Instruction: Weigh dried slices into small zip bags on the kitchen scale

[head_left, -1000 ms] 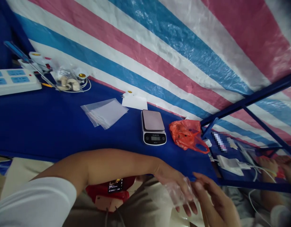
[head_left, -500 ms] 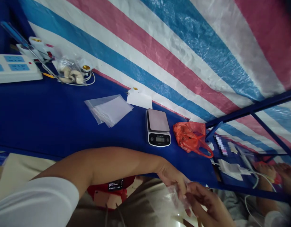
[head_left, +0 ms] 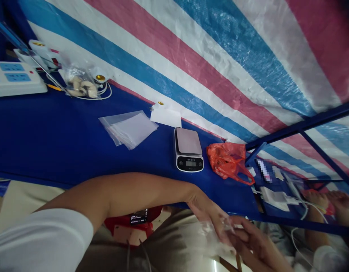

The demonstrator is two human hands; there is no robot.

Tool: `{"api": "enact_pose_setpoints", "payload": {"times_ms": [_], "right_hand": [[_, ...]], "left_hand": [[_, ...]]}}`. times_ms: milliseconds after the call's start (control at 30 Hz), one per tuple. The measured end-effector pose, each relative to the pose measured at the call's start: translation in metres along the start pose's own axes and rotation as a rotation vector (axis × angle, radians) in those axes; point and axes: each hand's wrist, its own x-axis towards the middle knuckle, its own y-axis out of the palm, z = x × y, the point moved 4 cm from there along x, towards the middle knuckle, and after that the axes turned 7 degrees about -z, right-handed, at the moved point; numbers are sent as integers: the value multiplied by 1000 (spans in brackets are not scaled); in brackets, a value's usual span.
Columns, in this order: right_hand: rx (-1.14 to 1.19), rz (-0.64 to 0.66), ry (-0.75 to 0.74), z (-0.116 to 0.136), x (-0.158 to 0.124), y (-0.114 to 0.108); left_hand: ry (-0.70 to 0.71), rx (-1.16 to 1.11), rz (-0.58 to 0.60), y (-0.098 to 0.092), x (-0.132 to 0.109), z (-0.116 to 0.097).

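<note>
My left hand [head_left: 212,217] reaches across below the near edge of the blue table [head_left: 58,143], fingers closed on a small clear plastic bag [head_left: 216,236]. My right hand [head_left: 256,243] meets it from the lower right and pinches the same bag. Up on the table a small digital scale [head_left: 188,150] stands with nothing on its platform. An orange plastic bag [head_left: 228,160] lies just right of the scale. A stack of clear flat bags [head_left: 129,128] lies to its left.
A white power strip [head_left: 15,77], a bag of pale pieces [head_left: 79,85] and white cables lie at the far left. A striped tarp [head_left: 219,49] hangs behind the table. Another person's hand [head_left: 335,200] rests at the right beside a white charger [head_left: 273,196]. A red stool [head_left: 131,226] stands below.
My hands have closed together on the clear bag, and the bag has crumpled between them. The view has shifted slightly. The scale and other things on the table have not moved.
</note>
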Motion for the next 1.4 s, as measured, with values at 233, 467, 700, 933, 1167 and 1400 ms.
{"api": "enact_pose_setpoints", "payload": {"times_ms": [233,467,700,933,1167,1400], "right_hand": [[-19,25,18,8,5,19],[-56,42,33,20,3,21],[-75,41,-86,29,8,21],[-213,-18,-138,29,7,21],[-266,-87,-132,14,9,10],[-277,-274,-143,-5,37,-34]], "left_hand": [[53,-68,17,-5,19,12],[-12,-89,-25,-8,11,17],[-7,40,-119,-9,8,16],[-17,-11,-180,-10,7,18],[-132,-69,-289,-5,-4,12],[-115,-164,-303,-8,-4,5]]}}
